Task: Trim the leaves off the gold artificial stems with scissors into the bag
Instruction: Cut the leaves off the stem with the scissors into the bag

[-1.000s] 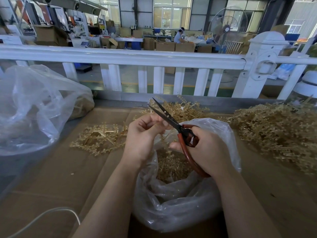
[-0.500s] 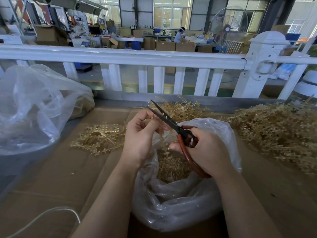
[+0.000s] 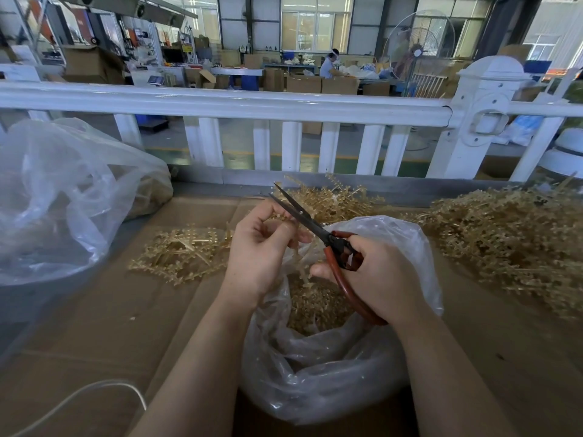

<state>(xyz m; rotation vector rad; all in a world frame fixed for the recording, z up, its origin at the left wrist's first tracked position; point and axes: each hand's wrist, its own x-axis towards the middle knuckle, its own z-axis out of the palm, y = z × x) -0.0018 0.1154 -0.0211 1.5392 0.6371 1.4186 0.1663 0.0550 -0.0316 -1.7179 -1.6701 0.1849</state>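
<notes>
A gold stem [image 3: 301, 263] hangs over the open mouth of the clear bag [image 3: 318, 373], pinched at its top between the curled fingers and thumb of the left hand [image 3: 262, 247]. The right hand [image 3: 375, 275] grips the red-handled scissors [image 3: 318, 230], fingers curled through the loops; the blades stand slightly parted, pointing up and away just beside the left fingertips. Cut gold pieces fill the bag's bottom. Loose gold stems lie in a flat pile [image 3: 183, 253] left of the hands and a big heap [image 3: 511, 241] right, all on the cardboard-covered table [image 3: 110, 326].

left hand [image 3: 258, 247] raised, fingers curled in pinching grip; right hand [image 3: 381, 279] grip closed, forearms converging.
</notes>
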